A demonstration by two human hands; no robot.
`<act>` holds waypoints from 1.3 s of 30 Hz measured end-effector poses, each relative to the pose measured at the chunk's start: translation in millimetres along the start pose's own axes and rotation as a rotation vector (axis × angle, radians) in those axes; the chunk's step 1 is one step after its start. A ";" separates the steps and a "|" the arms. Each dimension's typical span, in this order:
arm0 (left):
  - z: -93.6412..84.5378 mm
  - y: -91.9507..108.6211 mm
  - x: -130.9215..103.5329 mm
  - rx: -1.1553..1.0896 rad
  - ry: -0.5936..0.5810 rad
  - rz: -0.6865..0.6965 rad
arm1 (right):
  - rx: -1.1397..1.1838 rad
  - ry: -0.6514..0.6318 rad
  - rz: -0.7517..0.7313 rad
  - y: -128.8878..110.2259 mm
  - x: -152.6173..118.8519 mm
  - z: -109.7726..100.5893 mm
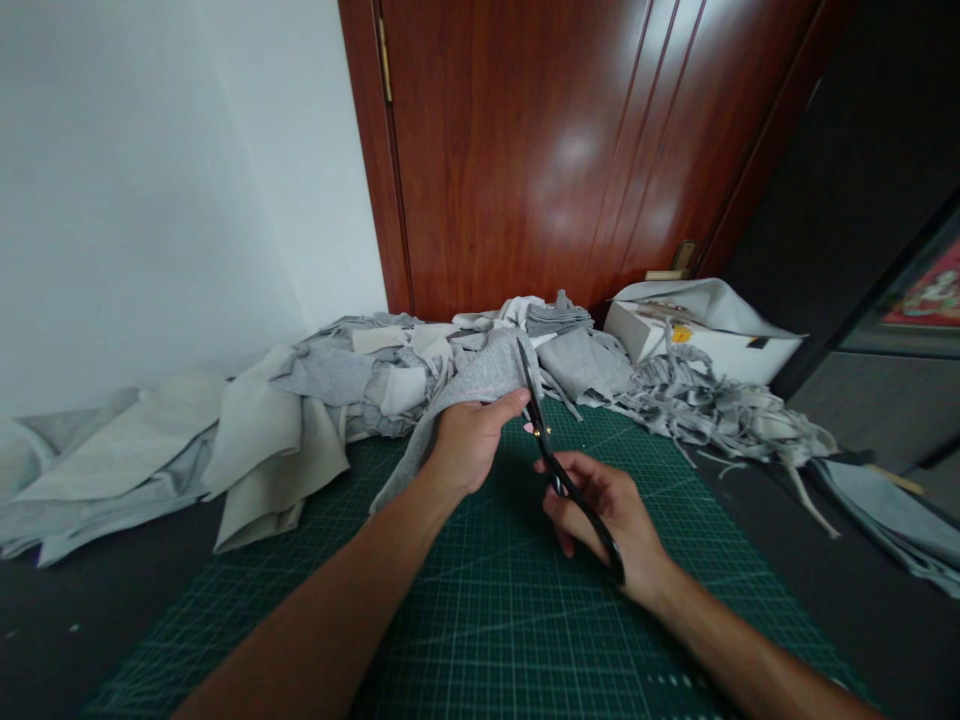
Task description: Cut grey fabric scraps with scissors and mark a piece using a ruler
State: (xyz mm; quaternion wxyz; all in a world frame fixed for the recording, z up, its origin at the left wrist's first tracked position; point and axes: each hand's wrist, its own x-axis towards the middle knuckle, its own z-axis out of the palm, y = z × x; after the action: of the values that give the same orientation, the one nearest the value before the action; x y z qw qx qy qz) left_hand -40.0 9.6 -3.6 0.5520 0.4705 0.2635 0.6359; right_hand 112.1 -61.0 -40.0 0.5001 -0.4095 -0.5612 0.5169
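My left hand (474, 440) pinches a piece of grey fabric (491, 368) between thumb and fingers, above the green cutting mat (480, 620). A faint pinkish line runs across the fabric near the thumb. The rest of the piece drapes over the back of my wrist. In my right hand (604, 505) is a pair of black-handled scissors (541, 435), pointing up and away from me. Their blades lie at the right edge of the fabric, close to my left fingertips. How far the blades are apart is hard to make out.
Grey and off-white fabric pieces (262, 430) are heaped along the wall at left and back. A tangle of grey scraps (720, 410) lies at right, before a white box (742, 350). More folded cloth (892, 510) is at far right. A wooden door (517, 150) stands behind.
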 end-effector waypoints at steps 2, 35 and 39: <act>0.0 1.5 0.0 0.004 -0.008 0.006 | -0.020 0.009 0.001 -0.6 -0.6 0.6; 4.2 9.0 -6.4 -0.070 -0.043 -0.064 | -0.046 0.061 -0.041 4.1 -2.2 0.9; 11.2 14.2 -4.2 -0.218 0.075 0.024 | -0.061 0.053 -0.039 5.5 -3.3 1.5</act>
State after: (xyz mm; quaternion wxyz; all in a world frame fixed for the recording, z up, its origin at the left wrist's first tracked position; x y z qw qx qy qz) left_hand -36.7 -0.1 11.9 0.5820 0.3865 0.2075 0.6847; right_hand 110.9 -63.8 -45.9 0.5122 -0.4270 -0.5711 0.4787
